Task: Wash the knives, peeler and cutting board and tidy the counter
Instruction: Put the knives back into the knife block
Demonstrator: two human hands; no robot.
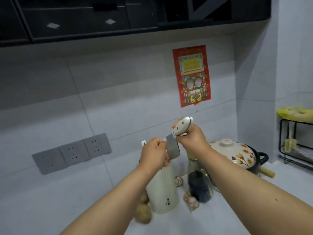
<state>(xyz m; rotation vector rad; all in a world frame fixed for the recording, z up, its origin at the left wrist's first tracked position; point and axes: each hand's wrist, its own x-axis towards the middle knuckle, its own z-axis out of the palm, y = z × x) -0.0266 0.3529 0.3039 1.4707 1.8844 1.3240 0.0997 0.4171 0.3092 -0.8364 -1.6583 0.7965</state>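
White-handled knife (177, 139) held in right hand (189, 139), fingers curled round handle, blade pointing down-left toward mouth of cream knife holder (162, 187) on bench (67, 200). Left hand (153, 153) curled at holder's top rim, just beside blade; looks like it's steadying holder or guiding the tip, can't tell if it touches steel. Knife long axis runs diag., handle up-right, tip low-left, right at the opening. 2nd white handle (143, 142) sticks up behind left hand, prob. already stowed. Judgement: washing of this knife done, stowing step underway; next move turns on tip lining up w/ slot. Blade tip + holder mouth hidden by left hand. Motion blur on lower objs. Glass bottle (199, 184) just right of holder, garlic bulbs (191, 200) at its base, floral clay pot (237, 155) behind. Peeler, cutting board not in view.
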